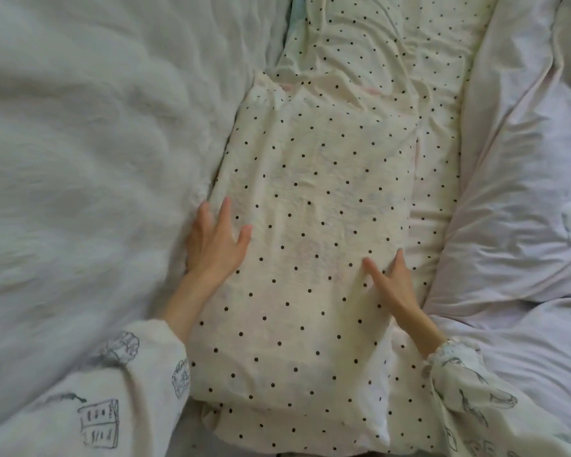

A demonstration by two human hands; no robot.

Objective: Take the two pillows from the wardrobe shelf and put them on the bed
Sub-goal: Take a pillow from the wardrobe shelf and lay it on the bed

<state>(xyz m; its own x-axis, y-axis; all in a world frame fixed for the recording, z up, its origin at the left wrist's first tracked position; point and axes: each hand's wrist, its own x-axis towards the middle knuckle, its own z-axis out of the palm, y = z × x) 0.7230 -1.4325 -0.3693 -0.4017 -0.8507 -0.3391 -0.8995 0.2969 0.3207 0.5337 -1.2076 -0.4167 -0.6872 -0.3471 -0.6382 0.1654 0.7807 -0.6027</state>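
On top of the bed, a plump cream pillow in a crinkled cotton case with small black dots (310,225) lies lengthwise, running away from the person. Beyond it, a second cream dotted pillow (386,51) lies end to end with the first, its case more creased (where the two meet is partly hidden by folds). A fluffy white blanket (89,153) is bunched against the near pillow's left side, and a pale lilac quilt (515,209) is crumpled along the right. The left hand (215,242) lies flat and open on the near pillow's left edge, fingers spread, grasping nothing. The right hand (396,285) rests open on the pillow's right part, fingers spread and pressing lightly into the fabric. Both wrists come out of white sleeves printed with grey line drawings (119,390).
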